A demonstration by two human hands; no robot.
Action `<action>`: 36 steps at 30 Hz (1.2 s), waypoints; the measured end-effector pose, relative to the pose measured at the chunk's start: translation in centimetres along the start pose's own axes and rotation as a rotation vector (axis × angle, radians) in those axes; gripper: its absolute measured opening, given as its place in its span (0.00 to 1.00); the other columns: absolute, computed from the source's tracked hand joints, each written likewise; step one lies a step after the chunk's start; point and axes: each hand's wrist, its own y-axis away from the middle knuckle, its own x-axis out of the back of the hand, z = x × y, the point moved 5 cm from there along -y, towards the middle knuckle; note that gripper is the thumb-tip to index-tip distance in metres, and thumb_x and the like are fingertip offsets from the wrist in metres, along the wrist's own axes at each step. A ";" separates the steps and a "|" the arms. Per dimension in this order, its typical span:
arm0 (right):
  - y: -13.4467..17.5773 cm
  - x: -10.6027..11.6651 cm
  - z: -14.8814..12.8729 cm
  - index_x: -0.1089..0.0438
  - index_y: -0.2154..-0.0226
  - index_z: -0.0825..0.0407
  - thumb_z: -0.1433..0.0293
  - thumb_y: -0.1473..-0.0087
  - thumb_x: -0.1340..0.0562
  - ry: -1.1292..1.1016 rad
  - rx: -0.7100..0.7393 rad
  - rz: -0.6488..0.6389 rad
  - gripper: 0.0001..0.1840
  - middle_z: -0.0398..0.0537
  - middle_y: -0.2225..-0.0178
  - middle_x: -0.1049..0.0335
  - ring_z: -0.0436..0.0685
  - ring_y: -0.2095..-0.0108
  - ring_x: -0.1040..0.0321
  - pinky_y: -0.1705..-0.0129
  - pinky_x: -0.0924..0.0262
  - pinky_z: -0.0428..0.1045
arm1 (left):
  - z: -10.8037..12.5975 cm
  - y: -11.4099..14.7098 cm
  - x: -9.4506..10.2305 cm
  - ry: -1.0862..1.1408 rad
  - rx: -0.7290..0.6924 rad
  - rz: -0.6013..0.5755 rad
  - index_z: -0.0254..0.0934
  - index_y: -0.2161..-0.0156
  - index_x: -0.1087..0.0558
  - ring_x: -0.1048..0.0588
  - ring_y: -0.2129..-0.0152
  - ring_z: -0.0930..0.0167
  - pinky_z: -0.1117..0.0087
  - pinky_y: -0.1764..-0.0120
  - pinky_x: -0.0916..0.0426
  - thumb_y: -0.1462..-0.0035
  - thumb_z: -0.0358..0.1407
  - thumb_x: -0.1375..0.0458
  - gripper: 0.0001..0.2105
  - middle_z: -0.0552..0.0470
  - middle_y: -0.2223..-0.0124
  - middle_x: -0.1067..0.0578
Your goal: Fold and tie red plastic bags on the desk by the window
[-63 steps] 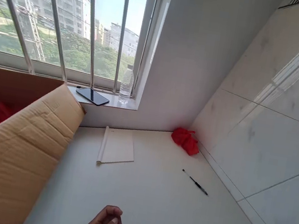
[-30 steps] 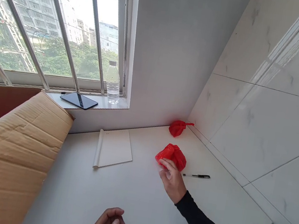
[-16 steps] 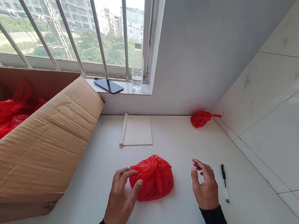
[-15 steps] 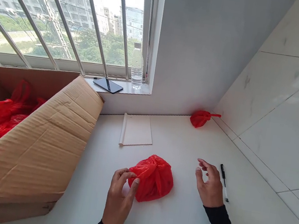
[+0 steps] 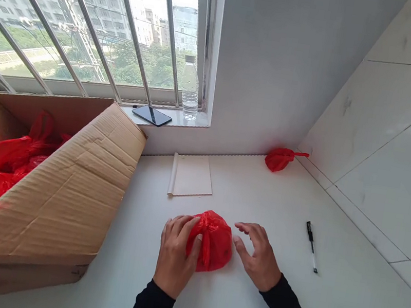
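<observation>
Head view: the roundish red bag (image 5: 216, 247) has its fold (image 5: 206, 252) running front-to-back.

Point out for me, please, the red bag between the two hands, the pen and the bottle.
Red bag (image 5: 216, 245): head view, on its front side.
Pen (image 5: 312, 246): head view, on the middle of its length.
Bottle (image 5: 191, 89): head view, on the middle of its clear body.

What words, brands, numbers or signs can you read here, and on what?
None can be read.
Notepad: tiny marks near its top edge, too small to read.
Cardboard box: a dark mark low on its side, too blurred to read.
Red bag at the left hand: no lettering seen.
</observation>
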 end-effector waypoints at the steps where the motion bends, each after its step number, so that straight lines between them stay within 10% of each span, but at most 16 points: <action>1: -0.4 -1.1 -1.6 0.33 0.48 0.43 0.63 0.36 0.43 -0.037 0.041 -0.037 0.14 0.46 0.53 0.30 0.59 0.53 0.35 0.49 0.35 0.56 | 0.0 -0.1 -0.3 0.008 0.009 -0.012 0.42 0.49 0.26 0.30 0.49 0.59 0.46 0.42 0.40 0.36 0.35 0.46 0.13 0.47 0.50 0.24; 6: -1.3 -2.7 -5.0 0.31 0.59 0.47 0.68 0.36 0.43 -0.161 0.109 -0.089 0.06 0.46 0.63 0.29 0.58 0.61 0.35 0.57 0.36 0.56 | -0.7 0.6 0.2 0.072 0.060 -0.035 0.42 0.58 0.25 0.25 0.59 0.64 0.53 0.48 0.32 0.35 0.35 0.48 0.09 0.50 0.59 0.21; 12: -1.0 0.6 -4.5 0.32 0.64 0.48 0.64 0.35 0.44 -0.233 -0.004 -0.029 0.08 0.45 0.69 0.32 0.57 0.67 0.38 0.65 0.40 0.53 | -2.8 2.7 3.9 0.095 0.231 0.061 0.39 0.57 0.24 0.22 0.63 0.65 0.62 0.60 0.27 0.34 0.41 0.47 0.12 0.48 0.60 0.20; 22: -0.3 -0.2 -7.8 0.31 0.54 0.45 0.62 0.33 0.45 -0.746 -0.071 -0.298 0.10 0.46 0.57 0.29 0.57 0.54 0.33 0.49 0.38 0.54 | -1.5 3.2 4.0 0.123 0.182 -0.015 0.46 0.56 0.24 0.24 0.54 0.63 0.44 0.34 0.54 0.38 0.41 0.41 0.08 0.53 0.54 0.20; 26: -0.3 -1.9 -8.1 0.36 0.44 0.43 0.66 0.34 0.45 -0.604 -0.019 -0.338 0.17 0.47 0.47 0.33 0.58 0.45 0.38 0.43 0.42 0.57 | -0.8 3.6 3.8 0.206 0.184 -0.034 0.45 0.56 0.24 0.22 0.59 0.68 0.50 0.34 0.49 0.35 0.41 0.44 0.08 0.54 0.56 0.19; 31: 0.0 -2.9 -8.0 0.30 0.54 0.46 0.68 0.38 0.44 -0.405 0.009 -0.310 0.11 0.46 0.58 0.28 0.60 0.55 0.35 0.51 0.39 0.57 | -0.7 4.7 4.1 0.304 0.214 -0.057 0.43 0.58 0.23 0.21 0.60 0.68 0.56 0.36 0.44 0.37 0.41 0.42 0.08 0.54 0.59 0.19; 36: 0.4 -0.3 -4.4 0.29 0.61 0.47 0.64 0.35 0.46 -0.326 -0.150 -0.162 0.11 0.46 0.65 0.31 0.59 0.63 0.38 0.57 0.40 0.56 | -4.2 6.4 6.9 0.308 0.447 0.146 0.39 0.58 0.26 0.22 0.63 0.65 0.63 0.57 0.27 0.36 0.45 0.44 0.12 0.49 0.61 0.21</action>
